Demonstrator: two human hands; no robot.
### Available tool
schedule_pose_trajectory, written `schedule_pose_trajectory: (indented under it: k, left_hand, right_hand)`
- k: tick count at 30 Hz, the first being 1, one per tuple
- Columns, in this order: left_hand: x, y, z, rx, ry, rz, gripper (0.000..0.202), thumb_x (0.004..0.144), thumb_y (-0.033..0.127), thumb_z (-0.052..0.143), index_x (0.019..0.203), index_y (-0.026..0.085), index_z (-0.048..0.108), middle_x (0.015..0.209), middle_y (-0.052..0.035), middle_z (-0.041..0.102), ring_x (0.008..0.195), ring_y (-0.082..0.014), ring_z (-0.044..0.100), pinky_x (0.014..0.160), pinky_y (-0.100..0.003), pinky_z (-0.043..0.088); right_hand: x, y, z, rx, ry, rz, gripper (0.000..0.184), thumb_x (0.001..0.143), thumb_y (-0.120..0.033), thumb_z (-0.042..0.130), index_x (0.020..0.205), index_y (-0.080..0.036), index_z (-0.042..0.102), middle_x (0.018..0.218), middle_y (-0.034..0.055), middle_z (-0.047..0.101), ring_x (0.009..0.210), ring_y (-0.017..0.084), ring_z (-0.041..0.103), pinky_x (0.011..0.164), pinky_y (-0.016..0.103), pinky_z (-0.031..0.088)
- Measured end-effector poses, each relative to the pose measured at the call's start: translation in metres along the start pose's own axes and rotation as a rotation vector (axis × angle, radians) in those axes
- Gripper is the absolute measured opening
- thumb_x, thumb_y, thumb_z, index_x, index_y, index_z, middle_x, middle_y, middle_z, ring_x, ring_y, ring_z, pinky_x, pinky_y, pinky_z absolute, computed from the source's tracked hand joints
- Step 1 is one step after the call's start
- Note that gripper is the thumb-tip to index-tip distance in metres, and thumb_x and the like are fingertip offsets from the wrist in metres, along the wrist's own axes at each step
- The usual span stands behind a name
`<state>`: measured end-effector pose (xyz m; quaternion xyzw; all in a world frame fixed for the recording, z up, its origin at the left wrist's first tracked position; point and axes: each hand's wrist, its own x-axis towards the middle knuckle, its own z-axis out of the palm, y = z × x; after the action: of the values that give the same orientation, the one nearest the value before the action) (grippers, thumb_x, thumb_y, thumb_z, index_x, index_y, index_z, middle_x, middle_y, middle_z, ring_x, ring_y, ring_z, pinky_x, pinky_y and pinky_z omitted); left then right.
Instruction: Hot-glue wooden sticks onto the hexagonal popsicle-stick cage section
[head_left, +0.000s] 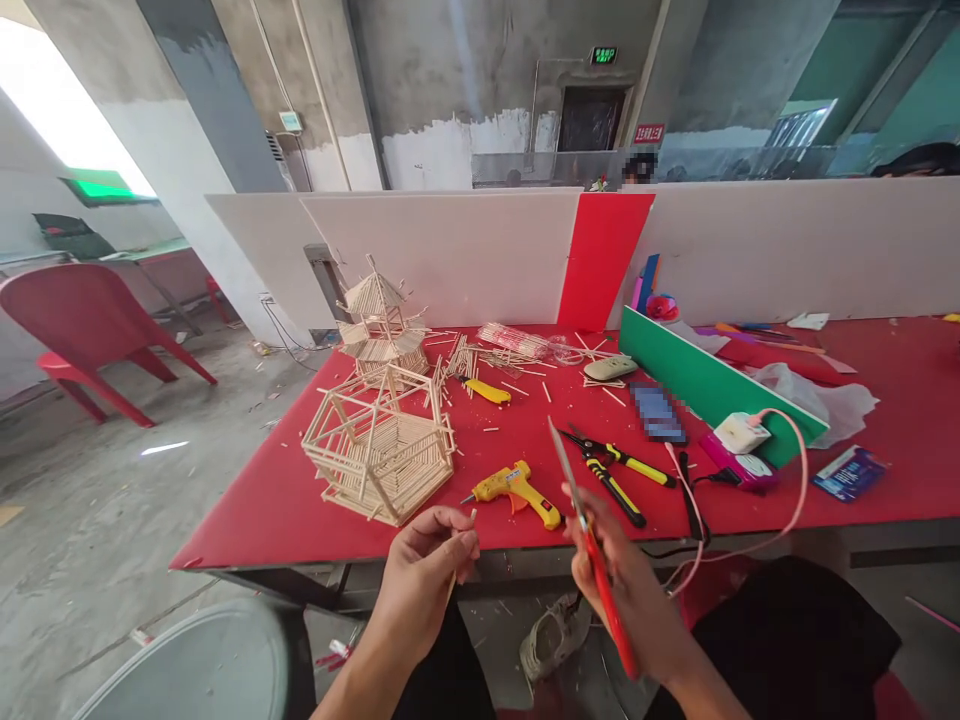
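Near the table's front edge, my left hand [431,555] is closed, pinching a thin wooden stick [473,516] whose tip pokes out above the fingers. My right hand [619,570] grips red-handled scissors [596,555], seen almost edge-on, with the blade pointing up and away. Beyond the left hand stands an open six-sided stick frame [379,450] with a slatted floor. Behind it rises a tiered stick pagoda [379,320]. A yellow glue gun [517,490] lies between my hands, its nozzle towards the frame. Yellow-and-black pliers [622,470] rest past the scissors.
Loose sticks [461,362], a bundle of sticks [514,340] and a yellow utility knife [486,390] lie farther back on the red table [255,500]. To the right are a phone [658,412], a green board [712,380] and a power strip [739,465] with cables. A grey stool [195,665] stands lower left.
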<state>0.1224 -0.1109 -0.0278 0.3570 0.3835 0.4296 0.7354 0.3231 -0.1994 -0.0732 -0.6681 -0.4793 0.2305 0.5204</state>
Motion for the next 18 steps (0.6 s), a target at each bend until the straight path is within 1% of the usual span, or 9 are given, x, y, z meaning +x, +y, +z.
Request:
schedule_pose_trajectory:
  k: [2, 3, 5, 8, 10, 12, 14, 16, 18]
  left_hand:
    - [-0.005, -0.002, 0.002, 0.010, 0.003, 0.001, 0.032, 0.056, 0.028, 0.092, 0.070, 0.014, 0.067, 0.057, 0.0015, 0.061, 0.048, -0.0050, 0.046, 0.049, -0.018, 0.036]
    - [-0.007, -0.002, 0.004, 0.014, 0.005, 0.001, 0.031, 0.056, 0.027, 0.092, 0.070, 0.014, 0.067, 0.057, 0.0018, 0.060, 0.048, -0.0052, 0.046, 0.049, -0.018, 0.036]
    - [-0.010, -0.003, 0.007, 0.018, 0.003, -0.007, 0.031, 0.058, 0.029, 0.091, 0.072, 0.015, 0.067, 0.057, 0.0017, 0.060, 0.047, -0.0055, 0.046, 0.049, -0.019, 0.037]
    - [-0.012, -0.005, 0.010, -0.004, 0.008, -0.006, 0.032, 0.061, 0.029, 0.090, 0.077, 0.017, 0.066, 0.058, 0.0019, 0.060, 0.048, -0.0065, 0.047, 0.047, -0.018, 0.036]
    - [-0.012, -0.007, 0.010, -0.031, 0.028, -0.001, 0.034, 0.059, 0.027, 0.091, 0.079, 0.018, 0.066, 0.059, 0.0031, 0.058, 0.050, -0.0067, 0.048, 0.045, -0.017, 0.034]
    - [-0.011, -0.008, 0.008, -0.037, 0.046, -0.022, 0.035, 0.058, 0.028, 0.092, 0.080, 0.017, 0.067, 0.058, 0.0035, 0.057, 0.049, -0.0058, 0.046, 0.044, -0.016, 0.032]
    - [-0.010, -0.008, 0.005, -0.026, 0.057, -0.052, 0.036, 0.058, 0.031, 0.092, 0.080, 0.015, 0.069, 0.057, 0.0023, 0.058, 0.047, -0.0046, 0.043, 0.044, -0.016, 0.032]
    - [-0.008, -0.006, 0.001, -0.019, 0.070, -0.062, 0.036, 0.059, 0.033, 0.093, 0.081, 0.014, 0.071, 0.056, 0.0012, 0.059, 0.047, -0.0045, 0.044, 0.045, -0.016, 0.033]
    - [-0.004, -0.003, -0.002, -0.020, 0.078, -0.060, 0.039, 0.058, 0.035, 0.093, 0.083, 0.013, 0.074, 0.055, 0.0010, 0.059, 0.047, -0.0044, 0.044, 0.046, -0.016, 0.034]
  right_hand:
    - [-0.019, 0.000, -0.001, 0.036, -0.153, 0.082, 0.061, 0.093, -0.059, 0.049, 0.143, -0.024, 0.047, 0.096, 0.0053, 0.069, 0.069, 0.017, 0.064, 0.068, 0.030, 0.057]
    - [-0.020, -0.003, -0.002, 0.021, -0.204, 0.113, 0.062, 0.093, -0.059, 0.048, 0.144, -0.023, 0.046, 0.093, 0.0046, 0.069, 0.070, 0.018, 0.065, 0.068, 0.030, 0.056]
    - [-0.005, -0.015, -0.005, -0.068, -0.231, 0.128, 0.058, 0.095, -0.059, 0.045, 0.141, -0.023, 0.048, 0.087, 0.0032, 0.069, 0.074, 0.019, 0.067, 0.069, 0.030, 0.054]
    - [0.045, -0.037, 0.003, -0.339, -0.277, 0.012, 0.048, 0.098, -0.058, 0.040, 0.127, -0.025, 0.059, 0.092, 0.0046, 0.072, 0.086, 0.021, 0.069, 0.072, 0.027, 0.050]
    - [0.084, -0.046, 0.019, -0.672, -0.294, -0.028, 0.048, 0.097, -0.061, 0.041, 0.120, -0.025, 0.062, 0.094, 0.0067, 0.073, 0.089, 0.023, 0.070, 0.073, 0.027, 0.048]
    - [0.121, -0.050, 0.043, -0.762, -0.278, -0.036, 0.051, 0.093, -0.062, 0.049, 0.119, -0.021, 0.064, 0.100, 0.0116, 0.073, 0.096, 0.026, 0.069, 0.078, 0.031, 0.048]
    - [0.151, -0.049, 0.068, -0.811, -0.289, -0.048, 0.051, 0.091, -0.061, 0.056, 0.117, -0.019, 0.066, 0.105, 0.0135, 0.072, 0.100, 0.026, 0.068, 0.082, 0.032, 0.048]
    - [0.171, -0.048, 0.087, -0.849, -0.294, -0.069, 0.048, 0.093, -0.055, 0.057, 0.118, -0.015, 0.065, 0.112, 0.0129, 0.070, 0.104, 0.025, 0.066, 0.088, 0.036, 0.049]
    - [0.181, -0.045, 0.095, -0.880, -0.298, -0.095, 0.044, 0.094, -0.047, 0.059, 0.122, -0.014, 0.062, 0.119, 0.0119, 0.067, 0.109, 0.024, 0.063, 0.094, 0.041, 0.048]
